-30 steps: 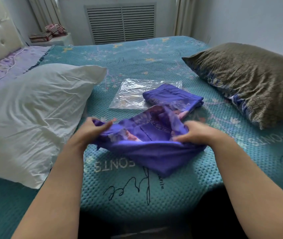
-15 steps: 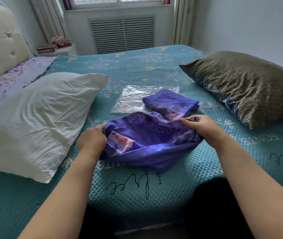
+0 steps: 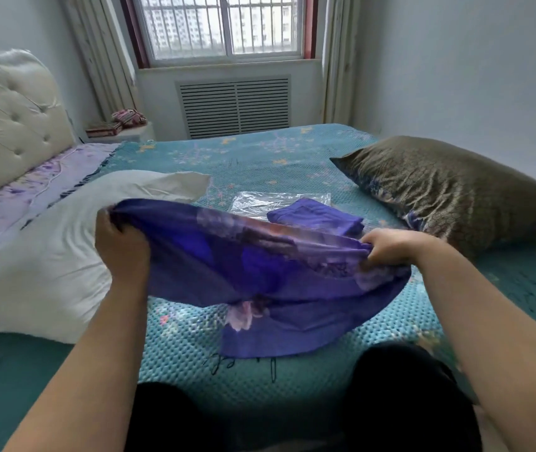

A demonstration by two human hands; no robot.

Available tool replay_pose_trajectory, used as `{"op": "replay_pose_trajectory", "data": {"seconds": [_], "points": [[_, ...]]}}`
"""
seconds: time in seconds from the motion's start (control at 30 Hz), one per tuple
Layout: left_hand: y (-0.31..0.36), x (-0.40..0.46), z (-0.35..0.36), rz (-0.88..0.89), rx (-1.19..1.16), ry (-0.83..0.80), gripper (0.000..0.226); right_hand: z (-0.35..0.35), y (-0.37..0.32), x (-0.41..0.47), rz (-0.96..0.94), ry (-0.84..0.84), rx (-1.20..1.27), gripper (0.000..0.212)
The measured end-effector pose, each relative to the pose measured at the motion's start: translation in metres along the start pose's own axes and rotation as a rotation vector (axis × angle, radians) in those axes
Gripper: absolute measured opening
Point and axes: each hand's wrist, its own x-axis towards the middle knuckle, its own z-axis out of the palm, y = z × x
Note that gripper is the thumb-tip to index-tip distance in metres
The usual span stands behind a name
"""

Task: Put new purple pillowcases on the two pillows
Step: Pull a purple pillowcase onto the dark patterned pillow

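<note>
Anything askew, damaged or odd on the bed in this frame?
Nothing damaged. The clear plastic bag lies loose mid-bed, partly under the folded purple pillowcase. The white pillow is bare and creased; the brown pillow still wears its old cover.

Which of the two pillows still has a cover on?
The brown patterned pillow on the right, by the wall, still wears its cover. The white pillow on the left, nearer the headboard, is bare.

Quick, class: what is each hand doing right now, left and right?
Left hand: closed, gripping one end of the purple pillowcase.
Right hand: closed, gripping the pillowcase's other end.
</note>
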Motion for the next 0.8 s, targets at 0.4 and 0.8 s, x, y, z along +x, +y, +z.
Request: {"op": "replay_pose_trajectory", "data": {"seconds": [0.4,0.8], "points": [[0.026,-0.018,-0.016,-0.05,0.29,-0.89,0.02,-0.013,0.039,0.003,0.357,0.075,0.851,0.009],[0.082,-0.124,0.025,0.008,0.04,-1.85,0.041,-0.028,-0.159,0.05,-0.678,0.117,0.473,0.061]]}}
